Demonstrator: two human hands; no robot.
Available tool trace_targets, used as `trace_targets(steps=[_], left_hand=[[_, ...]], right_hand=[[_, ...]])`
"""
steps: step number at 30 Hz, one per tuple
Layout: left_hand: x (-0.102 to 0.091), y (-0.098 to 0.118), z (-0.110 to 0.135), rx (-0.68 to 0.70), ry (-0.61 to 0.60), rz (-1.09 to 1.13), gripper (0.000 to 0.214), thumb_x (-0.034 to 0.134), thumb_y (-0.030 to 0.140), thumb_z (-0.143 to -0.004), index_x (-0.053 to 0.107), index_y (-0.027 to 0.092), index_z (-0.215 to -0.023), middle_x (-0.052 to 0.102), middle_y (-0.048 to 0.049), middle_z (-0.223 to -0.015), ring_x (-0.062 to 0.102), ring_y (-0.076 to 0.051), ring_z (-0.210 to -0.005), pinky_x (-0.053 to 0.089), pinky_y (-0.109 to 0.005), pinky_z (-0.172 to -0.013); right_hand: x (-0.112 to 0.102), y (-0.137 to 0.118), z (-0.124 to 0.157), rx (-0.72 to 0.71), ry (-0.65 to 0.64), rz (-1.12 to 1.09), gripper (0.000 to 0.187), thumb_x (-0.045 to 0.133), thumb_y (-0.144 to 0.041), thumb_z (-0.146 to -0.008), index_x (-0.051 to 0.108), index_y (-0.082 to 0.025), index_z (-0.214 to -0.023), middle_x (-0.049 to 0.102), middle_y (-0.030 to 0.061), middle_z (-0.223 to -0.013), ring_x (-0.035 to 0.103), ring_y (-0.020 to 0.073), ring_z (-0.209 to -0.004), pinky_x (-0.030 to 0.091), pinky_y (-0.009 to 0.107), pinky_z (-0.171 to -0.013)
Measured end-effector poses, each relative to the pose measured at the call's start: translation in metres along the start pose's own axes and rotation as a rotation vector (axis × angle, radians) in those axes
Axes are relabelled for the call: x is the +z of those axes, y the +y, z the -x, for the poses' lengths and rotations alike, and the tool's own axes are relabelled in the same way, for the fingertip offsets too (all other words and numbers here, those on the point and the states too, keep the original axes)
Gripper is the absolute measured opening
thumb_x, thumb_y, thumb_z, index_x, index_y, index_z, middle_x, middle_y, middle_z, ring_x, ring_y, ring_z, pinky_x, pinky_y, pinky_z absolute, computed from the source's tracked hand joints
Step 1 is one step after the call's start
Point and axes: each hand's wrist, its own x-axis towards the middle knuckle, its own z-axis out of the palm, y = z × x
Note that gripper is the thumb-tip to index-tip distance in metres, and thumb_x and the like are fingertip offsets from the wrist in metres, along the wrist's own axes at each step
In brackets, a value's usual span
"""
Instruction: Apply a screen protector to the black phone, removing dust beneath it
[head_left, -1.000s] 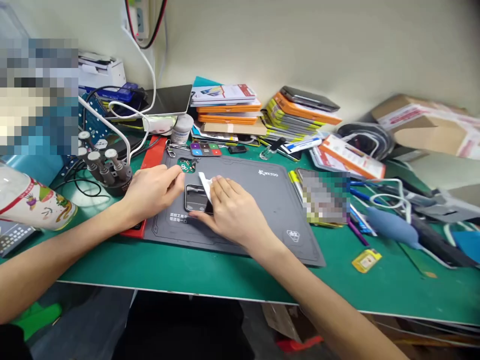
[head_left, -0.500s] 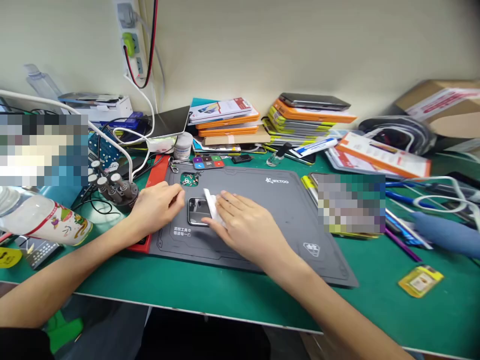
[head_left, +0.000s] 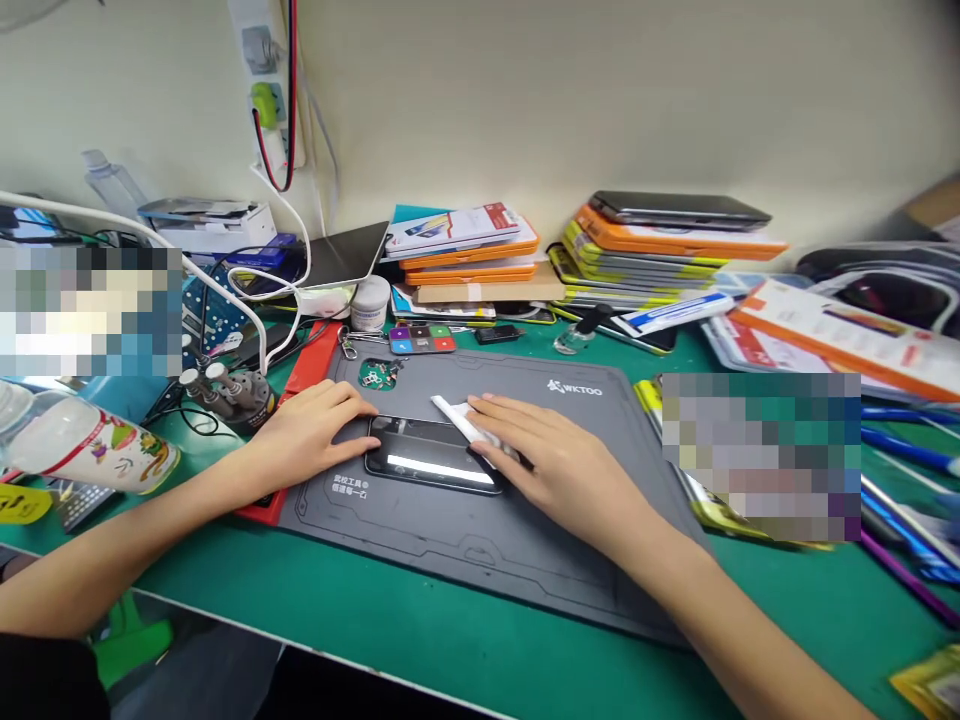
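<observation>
A smartphone (head_left: 420,458) with a glossy dark screen lies face up on the grey work mat (head_left: 420,545), and a bright strip of light reflects in it. My left hand (head_left: 311,430) holds the phone's left end, thumb and fingertips at its edge. Under my right hand (head_left: 555,460) a folded white wipe (head_left: 456,415) is pressed onto the right part of the screen. The palm and fingers cover some of the wipe and the phone's upper right corner. Small screws and parts (head_left: 377,375) sit in the mat's recess above the phone.
A screwdriver holder (head_left: 236,395) and a lying bottle (head_left: 97,440) are at the left. Behind the mat are a white jar (head_left: 370,303), a small glass bottle (head_left: 577,335) and stacked boxes (head_left: 465,245). Packaged items and pens (head_left: 911,535) lie at the right.
My left hand has opened from a loose fist and moved onto the phone's left end. My right hand has slid right with the wipe, uncovering more screen. The view has shifted.
</observation>
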Motion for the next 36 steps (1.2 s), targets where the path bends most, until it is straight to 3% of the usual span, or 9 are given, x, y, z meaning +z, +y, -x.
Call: trace_targets(steps=[4, 9, 19, 23, 28, 33, 36], left_hand=[[0.001, 0.000, -0.001, 0.003, 0.012, 0.012, 0.030, 0.048, 0.040, -0.109, 0.067, 0.024, -0.125, 0.070, -0.0058, -0.120, 0.065, -0.022, -0.115, 0.052, -0.038, -0.101], [0.003, 0.001, -0.002, 0.015, 0.023, -0.020, 0.035, 0.038, 0.033, -0.112, 0.069, 0.021, -0.123, 0.071, -0.0060, -0.119, 0.065, -0.021, -0.112, 0.049, -0.038, -0.103], [0.013, -0.003, 0.001, 0.050, 0.099, 0.002, 0.027, 0.048, 0.031, -0.108, 0.071, 0.020, -0.119, 0.072, -0.0063, -0.119, 0.066, -0.022, -0.108, 0.051, -0.037, -0.100], [0.013, -0.005, 0.003, 0.199, 0.145, 0.065, 0.026, 0.055, 0.030, -0.107, 0.068, 0.019, -0.127, 0.071, -0.0078, -0.128, 0.067, -0.020, -0.118, 0.054, -0.035, -0.104], [0.009, -0.003, 0.005, 0.398, 0.269, -0.063, 0.024, 0.053, 0.025, -0.109, 0.074, 0.016, -0.114, 0.079, -0.0066, -0.115, 0.073, -0.017, -0.106, 0.060, -0.031, -0.093], [0.004, 0.001, 0.008, 0.608, 0.282, -0.240, 0.024, 0.056, 0.026, -0.108, 0.077, 0.014, -0.109, 0.081, -0.0065, -0.114, 0.076, -0.018, -0.102, 0.064, -0.030, -0.087], [0.002, 0.003, 0.008, 0.656, 0.263, -0.273, 0.025, 0.056, 0.026, -0.108, 0.077, 0.012, -0.111, 0.081, -0.0085, -0.117, 0.077, -0.018, -0.100, 0.066, -0.031, -0.086]], right_hand=[[-0.007, -0.015, 0.000, -0.070, -0.043, -0.038, 0.051, 0.051, -0.027, -0.107, 0.050, -0.021, -0.157, 0.057, 0.0096, -0.158, 0.054, 0.0274, -0.146, 0.052, 0.052, -0.118], [-0.009, -0.041, -0.001, -0.237, -0.063, -0.039, 0.037, 0.054, -0.020, -0.105, 0.067, -0.016, -0.139, 0.066, 0.0065, -0.148, 0.061, 0.0285, -0.139, 0.048, 0.054, -0.122], [-0.001, -0.074, -0.008, -0.373, -0.042, 0.044, 0.034, 0.060, -0.017, -0.103, 0.069, -0.009, -0.134, 0.067, 0.0089, -0.146, 0.064, 0.0284, -0.134, 0.052, 0.051, -0.119], [0.003, -0.076, -0.010, -0.355, -0.014, 0.034, 0.032, 0.060, -0.016, -0.102, 0.070, -0.009, -0.132, 0.070, 0.0094, -0.141, 0.068, 0.0271, -0.129, 0.055, 0.049, -0.116], [0.005, -0.061, -0.010, -0.316, 0.077, -0.009, 0.028, 0.066, -0.015, -0.099, 0.072, -0.010, -0.126, 0.077, 0.0118, -0.130, 0.074, 0.0267, -0.118, 0.058, 0.049, -0.111], [0.001, -0.051, -0.008, -0.289, 0.097, -0.011, 0.026, 0.068, -0.014, -0.098, 0.073, -0.014, -0.123, 0.079, 0.0106, -0.125, 0.077, 0.0264, -0.112, 0.061, 0.049, -0.106], [0.000, -0.050, -0.007, -0.259, 0.094, -0.037, 0.027, 0.066, -0.012, -0.098, 0.072, -0.014, -0.125, 0.078, 0.0105, -0.126, 0.076, 0.0264, -0.113, 0.061, 0.050, -0.106]])
